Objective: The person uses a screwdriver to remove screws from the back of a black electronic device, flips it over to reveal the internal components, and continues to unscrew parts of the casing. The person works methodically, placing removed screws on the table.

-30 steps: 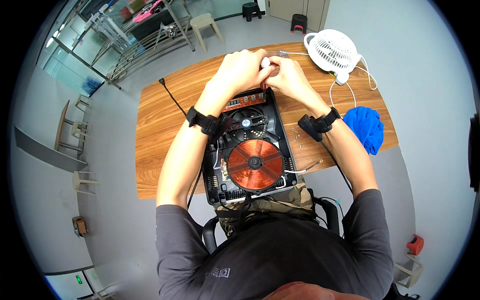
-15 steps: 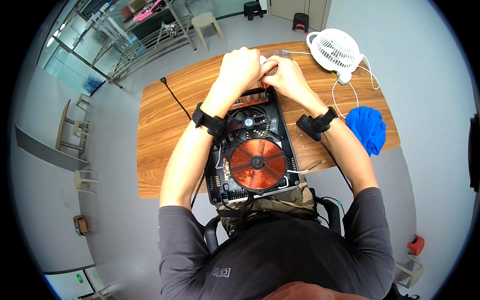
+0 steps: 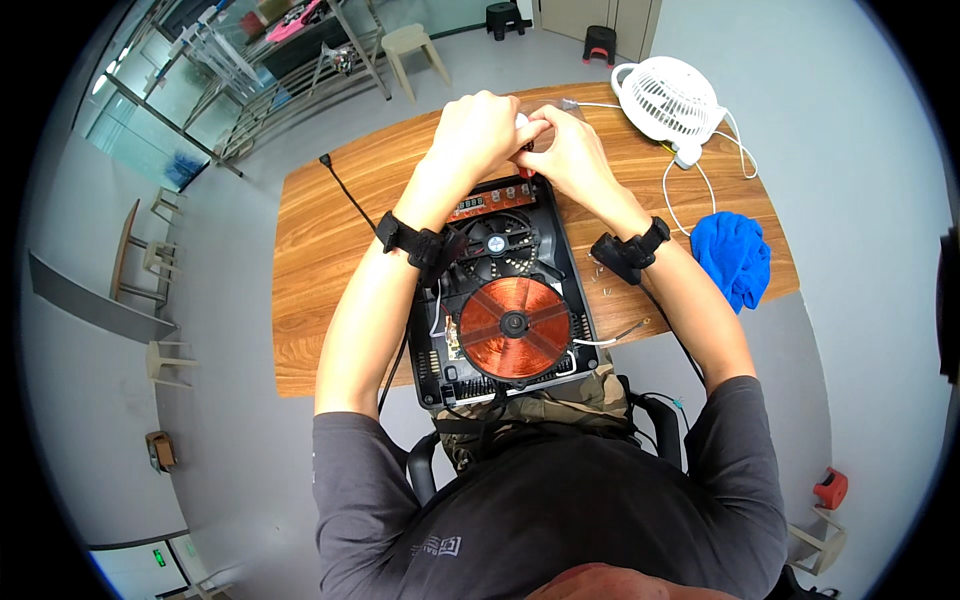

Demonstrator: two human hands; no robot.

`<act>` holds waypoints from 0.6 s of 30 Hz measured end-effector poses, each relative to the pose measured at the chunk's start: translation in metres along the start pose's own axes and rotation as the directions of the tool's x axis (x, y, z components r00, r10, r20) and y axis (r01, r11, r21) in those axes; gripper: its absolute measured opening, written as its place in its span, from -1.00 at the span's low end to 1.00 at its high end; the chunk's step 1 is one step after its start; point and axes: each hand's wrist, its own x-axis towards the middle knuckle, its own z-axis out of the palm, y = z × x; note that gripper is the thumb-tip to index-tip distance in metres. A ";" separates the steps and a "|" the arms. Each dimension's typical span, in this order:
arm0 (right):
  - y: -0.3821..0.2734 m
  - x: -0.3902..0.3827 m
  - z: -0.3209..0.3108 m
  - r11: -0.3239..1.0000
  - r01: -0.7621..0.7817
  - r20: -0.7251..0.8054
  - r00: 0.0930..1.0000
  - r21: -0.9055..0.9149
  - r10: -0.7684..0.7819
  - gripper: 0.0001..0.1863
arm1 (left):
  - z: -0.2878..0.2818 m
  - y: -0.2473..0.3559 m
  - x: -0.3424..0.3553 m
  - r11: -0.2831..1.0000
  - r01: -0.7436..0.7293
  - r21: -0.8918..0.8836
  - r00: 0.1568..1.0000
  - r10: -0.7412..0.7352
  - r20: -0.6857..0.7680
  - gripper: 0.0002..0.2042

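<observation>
An opened induction cooker [image 3: 426, 350] lies with its near edge at my lap. Its round copper coil [image 3: 490, 345] is nearest me. Beyond that come a black fan [image 3: 497, 243] and a narrow orange-brown circuit board [image 3: 492, 203] with a small display. Above the board's far right end, a screwdriver [image 3: 527, 172] with red on its handle stands about upright, its tip near the board. My left hand [image 3: 478, 132] is curled round the handle's upper part. My right hand [image 3: 572, 152] pinches it from the right with thumb and fingers. The hands hide much of the tool.
Small loose screws [image 3: 598, 270] lie right of the cooker. A white fan [image 3: 672, 100] with a cord and a blue cloth [image 3: 732, 258] occupy the table's right side. A black cable [image 3: 345, 185] crosses the left. White lead wires [image 3: 600, 342] stick out beside the coil.
My right thumb and forefinger have spread a little and shifted round the screwdriver handle, baring more of its red and black part. The cooker stays about where it was.
</observation>
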 end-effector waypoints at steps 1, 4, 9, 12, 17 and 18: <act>0.002 0.001 0.001 1.000 -0.015 0.019 1.000 0.013 0.015 -0.54 | 0.001 0.000 0.000 1.000 -0.001 0.012 1.000 0.002 -0.013 -0.42; 0.005 0.003 0.000 0.998 -0.038 0.045 0.998 0.044 0.036 -0.55 | 0.000 0.000 -0.001 1.000 -0.001 0.013 1.000 0.001 -0.001 -0.47; 0.001 0.003 -0.012 0.997 -0.074 0.150 0.986 0.028 0.069 -0.57 | -0.005 -0.008 -0.004 0.985 -0.143 -0.093 0.990 0.143 -0.004 -0.55; 0.003 0.006 -0.011 0.992 -0.107 0.200 0.975 0.065 0.092 -0.54 | -0.004 -0.008 -0.001 0.986 -0.153 -0.072 0.988 0.154 0.004 -0.57; -0.006 0.005 -0.012 0.990 -0.136 0.123 0.984 0.040 0.130 -0.55 | -0.007 0.003 0.004 0.997 -0.080 0.000 0.996 0.079 0.040 -0.54; -0.002 0.005 -0.009 0.995 -0.101 0.084 0.991 0.010 0.100 -0.55 | -0.009 0.005 0.005 0.997 -0.072 0.014 0.996 0.071 0.052 -0.53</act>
